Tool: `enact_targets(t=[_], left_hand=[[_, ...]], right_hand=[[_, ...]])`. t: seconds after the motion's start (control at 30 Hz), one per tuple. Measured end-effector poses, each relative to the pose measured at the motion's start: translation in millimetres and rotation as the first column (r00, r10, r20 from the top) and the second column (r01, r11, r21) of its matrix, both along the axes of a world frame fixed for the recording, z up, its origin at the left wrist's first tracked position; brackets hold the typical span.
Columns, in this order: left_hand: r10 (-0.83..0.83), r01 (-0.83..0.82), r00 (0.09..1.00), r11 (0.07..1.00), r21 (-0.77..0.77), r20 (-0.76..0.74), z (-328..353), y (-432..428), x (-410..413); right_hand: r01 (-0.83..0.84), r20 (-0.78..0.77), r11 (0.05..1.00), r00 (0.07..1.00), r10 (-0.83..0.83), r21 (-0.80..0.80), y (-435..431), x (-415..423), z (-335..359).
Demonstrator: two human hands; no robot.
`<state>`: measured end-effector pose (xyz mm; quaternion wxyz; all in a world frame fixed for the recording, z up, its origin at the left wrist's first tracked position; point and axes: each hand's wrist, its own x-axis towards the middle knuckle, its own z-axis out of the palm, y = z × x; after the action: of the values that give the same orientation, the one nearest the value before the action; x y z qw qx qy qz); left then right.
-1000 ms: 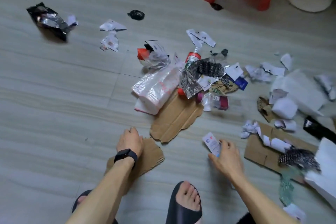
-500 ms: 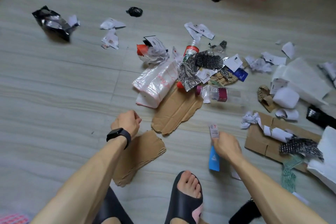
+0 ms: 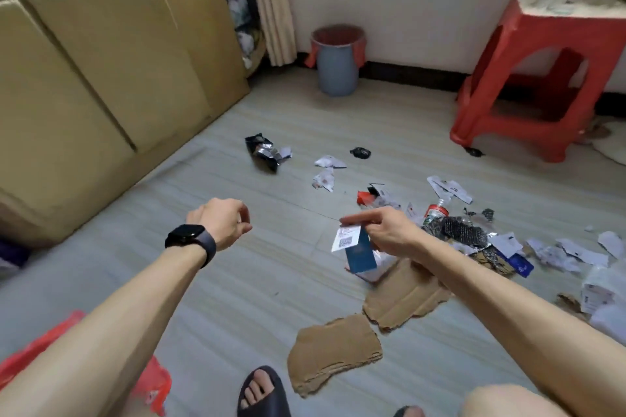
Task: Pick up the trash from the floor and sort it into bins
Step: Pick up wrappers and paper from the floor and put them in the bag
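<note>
Right hand point(image 3: 389, 234) is pinching two tags point(image 3: 349, 239); left hand point(image 3: 222, 222) is curling, contents hidden. Most trash point(image 3: 464, 234) is lying unsorted across the floor point(image 3: 237, 298).

A blue card point(image 3: 361, 256) with a white QR label point(image 3: 345, 238) over its top hangs above the floor, pinched at the upper end by the right hand point(image 3: 389, 234). A torn brown cardboard piece point(image 3: 333, 352) lies flat on the floor, and a second cardboard sheet point(image 3: 403, 294) lies just beyond it. A crumpled black foil bag point(image 3: 262, 152) lies further away, with white paper scraps point(image 3: 329, 162) near it. A grey bin point(image 3: 337, 68) with a red liner stands upright by the wall
</note>
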<state>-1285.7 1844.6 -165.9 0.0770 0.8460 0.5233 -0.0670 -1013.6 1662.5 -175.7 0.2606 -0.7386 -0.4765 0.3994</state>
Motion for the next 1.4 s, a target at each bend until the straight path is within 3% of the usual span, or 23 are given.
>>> enact_targets(t=[0.13,0.23,0.43,0.63,0.77,0.83,0.9,1.07,1.27,1.4], left_hand=[[0.167,-0.174,0.979,0.983,0.053,0.114,33.7,2.6,-94.6],[0.329,-0.338,0.920,0.941,0.006,0.213,33.5,-9.1,-171.6],[0.554,-0.559,0.774,0.825,-0.081,0.308,6.6,-61.5,-287.1],[0.680,-0.673,0.650,0.722,-0.158,0.338,-32.6,-112.8,-356.9],[0.700,-0.647,0.650,0.714,-0.270,0.296,-64.2,-131.5,-365.7],[0.700,-0.643,0.671,0.713,-0.280,0.242,-70.0,-134.0,-362.7],[0.684,-0.629,0.695,0.727,-0.274,0.221,-70.9,-129.8,-357.4],[0.568,-0.520,0.787,0.820,-0.238,0.241,-40.3,-101.0,-309.2],[0.173,-0.136,0.958,0.976,-0.170,0.230,17.3,-55.4,-171.4],[-0.190,0.215,0.959,0.971,-0.103,0.211,48.7,-65.0,-44.9]], right_hand=[[-0.126,0.015,0.989,0.992,0.125,0.079,42.2,-71.9,59.0],[-0.191,-0.019,0.974,0.981,0.195,0.124,63.8,-138.2,77.7],[-0.403,0.174,0.892,0.912,0.372,0.206,81.9,-263.4,34.4],[-0.416,-0.063,0.894,0.900,0.431,0.167,77.8,-359.4,-16.6],[-0.419,-0.287,0.908,0.869,0.402,0.004,76.5,-394.7,-38.8],[-0.485,-0.247,0.874,0.850,0.465,-0.025,74.1,-401.2,-44.8],[-0.537,-0.119,0.843,0.839,0.531,-0.030,72.5,-398.0,-40.6],[-0.517,0.072,0.856,0.853,0.516,-0.010,80.8,-334.5,-4.6],[-0.316,0.353,0.949,0.887,0.299,-0.009,58.9,-175.9,50.0],[-0.078,0.455,0.997,0.887,0.082,-0.028,0.5,-69.3,75.5]])
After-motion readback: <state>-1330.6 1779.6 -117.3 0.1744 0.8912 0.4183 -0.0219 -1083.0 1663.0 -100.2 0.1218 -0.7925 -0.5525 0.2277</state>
